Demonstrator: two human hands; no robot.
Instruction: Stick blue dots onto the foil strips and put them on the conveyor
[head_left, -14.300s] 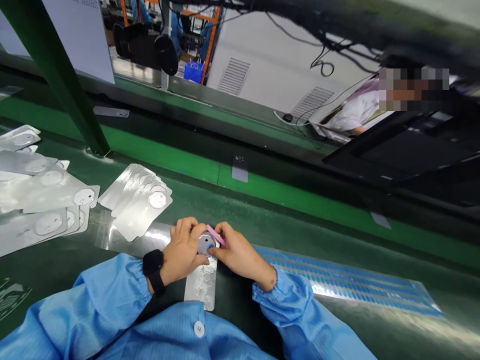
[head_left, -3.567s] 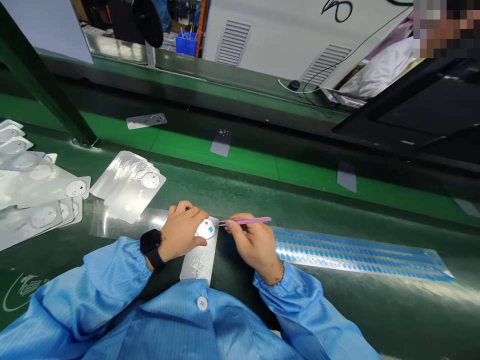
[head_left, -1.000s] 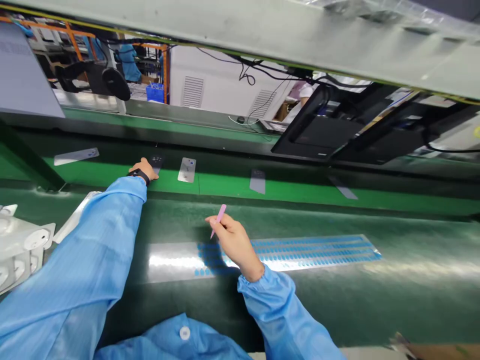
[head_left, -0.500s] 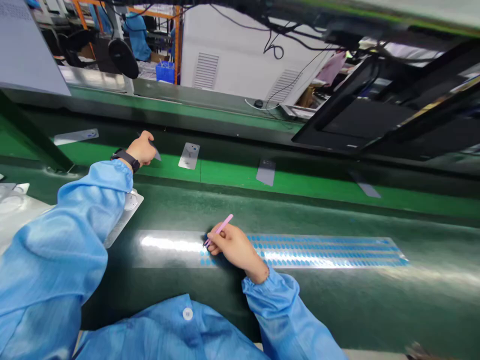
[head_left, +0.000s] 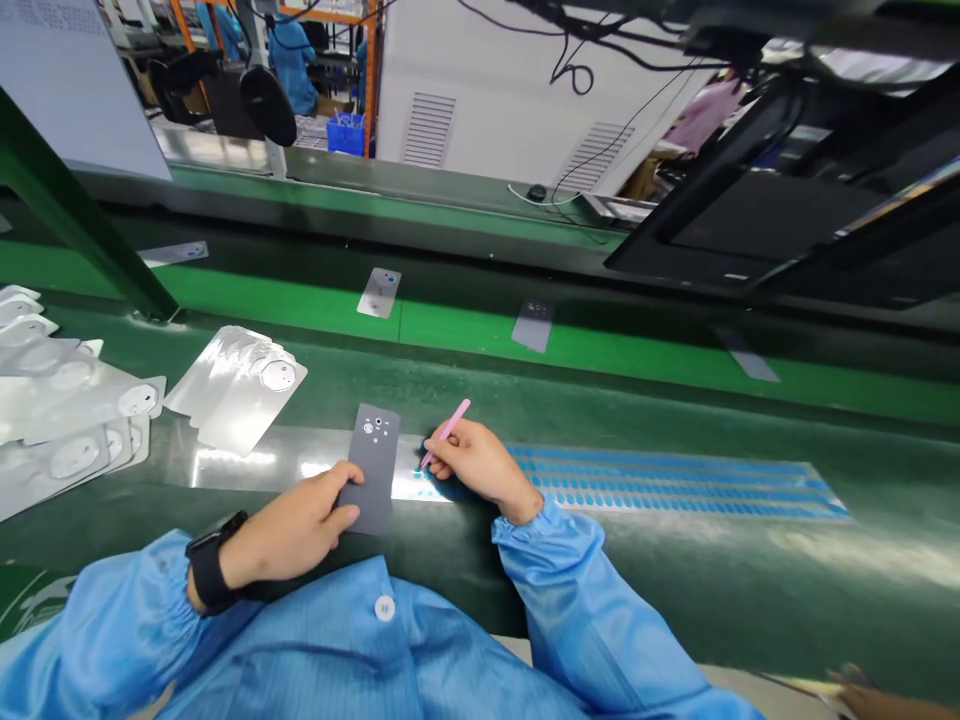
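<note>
My left hand (head_left: 300, 525) is closed on the edge of a grey phone back cover (head_left: 379, 470) with round camera holes near its top. The cover is over the left part of a clear strip (head_left: 247, 462) on the bench. In my right hand (head_left: 480, 465) is a pair of pink tweezers (head_left: 452, 425), tips pointing down at the strip just right of the cover. Rows of small blue round stickers (head_left: 675, 482) run along the strip to the right of that hand. My right fingers hide part of the sticker rows.
Fanned clear plastic sheets (head_left: 244, 390) lie beyond my left hand, and more stacked sheets (head_left: 75, 400) are at far left. Several covers lie on the green belt (head_left: 450, 325) across the bench. A green post (head_left: 90, 220) stands left; a dark panel (head_left: 720, 230) hangs at right.
My left hand has come back from the green belt toward me, bringing the grey cover over the strip. My right hand stays over the strip with the tweezers. The view has shifted slightly.
</note>
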